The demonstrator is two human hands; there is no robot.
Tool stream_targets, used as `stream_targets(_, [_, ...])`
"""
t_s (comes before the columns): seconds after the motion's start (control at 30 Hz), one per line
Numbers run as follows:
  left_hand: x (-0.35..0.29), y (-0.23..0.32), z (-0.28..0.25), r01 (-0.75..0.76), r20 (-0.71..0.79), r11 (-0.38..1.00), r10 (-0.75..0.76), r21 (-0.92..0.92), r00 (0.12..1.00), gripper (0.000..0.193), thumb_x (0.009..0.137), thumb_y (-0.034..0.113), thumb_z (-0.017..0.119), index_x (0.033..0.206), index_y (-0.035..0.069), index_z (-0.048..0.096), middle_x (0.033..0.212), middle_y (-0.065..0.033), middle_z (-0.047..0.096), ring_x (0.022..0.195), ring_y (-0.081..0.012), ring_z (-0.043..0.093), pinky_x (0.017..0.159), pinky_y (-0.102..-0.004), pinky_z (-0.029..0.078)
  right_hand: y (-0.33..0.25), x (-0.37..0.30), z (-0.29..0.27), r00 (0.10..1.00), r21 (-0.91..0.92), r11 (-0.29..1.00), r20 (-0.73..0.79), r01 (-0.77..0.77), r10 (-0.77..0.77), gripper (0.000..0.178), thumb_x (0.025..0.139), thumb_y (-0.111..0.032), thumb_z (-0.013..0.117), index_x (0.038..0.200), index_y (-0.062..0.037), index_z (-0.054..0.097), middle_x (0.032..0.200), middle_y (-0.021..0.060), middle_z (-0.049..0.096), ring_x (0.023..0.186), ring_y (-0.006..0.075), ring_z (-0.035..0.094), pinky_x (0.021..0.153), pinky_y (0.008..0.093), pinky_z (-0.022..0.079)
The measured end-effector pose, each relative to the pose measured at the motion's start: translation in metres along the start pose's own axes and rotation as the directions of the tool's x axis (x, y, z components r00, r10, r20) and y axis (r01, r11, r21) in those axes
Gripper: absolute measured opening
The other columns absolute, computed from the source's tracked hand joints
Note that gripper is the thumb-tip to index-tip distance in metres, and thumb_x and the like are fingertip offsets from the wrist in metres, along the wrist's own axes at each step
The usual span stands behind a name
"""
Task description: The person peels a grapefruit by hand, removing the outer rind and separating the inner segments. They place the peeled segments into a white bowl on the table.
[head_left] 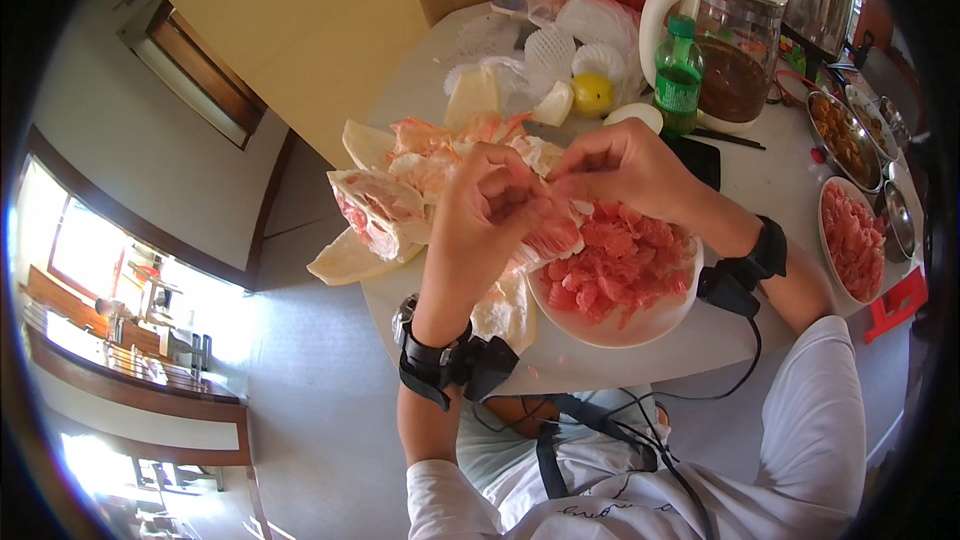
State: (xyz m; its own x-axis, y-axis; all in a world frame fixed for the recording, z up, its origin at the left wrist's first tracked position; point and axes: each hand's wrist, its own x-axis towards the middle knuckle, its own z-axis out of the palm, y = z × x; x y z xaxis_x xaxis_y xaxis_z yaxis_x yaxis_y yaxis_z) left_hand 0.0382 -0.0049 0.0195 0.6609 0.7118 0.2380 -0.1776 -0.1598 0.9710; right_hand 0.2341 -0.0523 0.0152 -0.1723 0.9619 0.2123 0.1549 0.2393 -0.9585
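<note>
Both hands meet over the table with their fingers pinched. My left hand [482, 208] is closed on a pink pomelo segment [550, 243], which hangs below the fingers over the bowl's left rim. My right hand [632, 172] pinches at the top of the same segment, its fingertips close to the left ones; what exactly lies between them is hidden. Beneath is a white bowl [612, 334] heaped with torn red pomelo flesh [622, 265]. To the left lie pomelo peel and membranes [440, 155], with an unpeeled chunk of pomelo [372, 210] among them.
Behind stand a green bottle [679, 80], a glass kettle [735, 50] with brown liquid, a yellow fruit [592, 95] and foam nets [550, 48]. At right are a second bowl of pink flesh [851, 240] and metal dishes of food [842, 135]. Cables [745, 365] run from my wrists.
</note>
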Motion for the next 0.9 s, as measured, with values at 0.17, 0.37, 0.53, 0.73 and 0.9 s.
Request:
stream_targets(0.17, [0.003,-0.004,-0.006,0.012,-0.013,0.999,-0.011,0.044,1.000,0.028,0.082,-0.007,0.060,0.103,0.004,0.044,0.093,-0.0073,0.059,0.088,-0.0144,0.060,0.079,-0.0249,0.050,0.000,0.001,-0.002,0.994,-0.081,0.995,-0.090,0.054,-0.061,0.017,0.083,-0.010,0.066,0.093,0.0042,0.065,0.081,0.0037,0.066,0.074,0.0064,0.059,0.069,0.0205,0.048])
stream_targets(0.37, [0.004,-0.004,-0.010,0.039,-0.045,0.999,-0.037,0.026,0.998,0.026,0.083,-0.007,0.059,0.102,0.003,0.047,0.093,-0.0074,0.059,0.088,-0.0147,0.061,0.078,-0.0249,0.050,-0.006,0.003,-0.018,0.997,-0.025,1.000,-0.080,0.005,-0.007,0.019,0.082,-0.008,0.065,0.096,0.0040,0.063,0.080,0.0055,0.066,0.073,0.0073,0.061,0.068,0.0206,0.048])
stream_targets(0.53, [0.004,-0.004,-0.012,0.047,-0.077,0.999,-0.046,0.019,0.996,0.023,0.081,-0.010,0.058,0.099,-0.001,0.048,0.090,-0.0077,0.060,0.085,-0.0129,0.062,0.076,-0.0232,0.052,-0.011,0.001,-0.027,0.971,-0.239,0.965,0.181,-0.110,0.156,0.019,0.079,-0.009,0.068,0.094,0.0030,0.064,0.079,0.0047,0.066,0.070,0.0073,0.059,0.064,0.0207,0.047])
stream_targets(0.73, [0.005,-0.006,-0.016,0.028,-0.175,0.997,-0.014,0.076,0.984,0.020,0.079,-0.008,0.061,0.094,-0.001,0.050,0.087,-0.0089,0.062,0.081,-0.0121,0.062,0.072,-0.0227,0.051,-0.016,-0.001,-0.023,0.971,-0.430,0.902,0.195,-0.041,0.137,0.025,0.079,-0.021,0.072,0.084,0.0026,0.064,0.072,0.0043,0.063,0.066,0.0096,0.055,0.061,0.0240,0.045])
stream_targets(0.9, [0.003,-0.004,-0.016,-0.079,-0.215,0.997,0.072,-0.024,0.974,0.018,0.080,-0.007,0.061,0.092,0.000,0.050,0.086,-0.0084,0.063,0.081,-0.0118,0.062,0.073,-0.0230,0.050,-0.017,0.000,-0.016,0.994,-0.416,0.908,0.104,0.057,-0.015,0.033,0.080,-0.025,0.072,0.096,0.0016,0.061,0.082,0.0038,0.062,0.074,0.0095,0.055,0.068,0.0244,0.046])
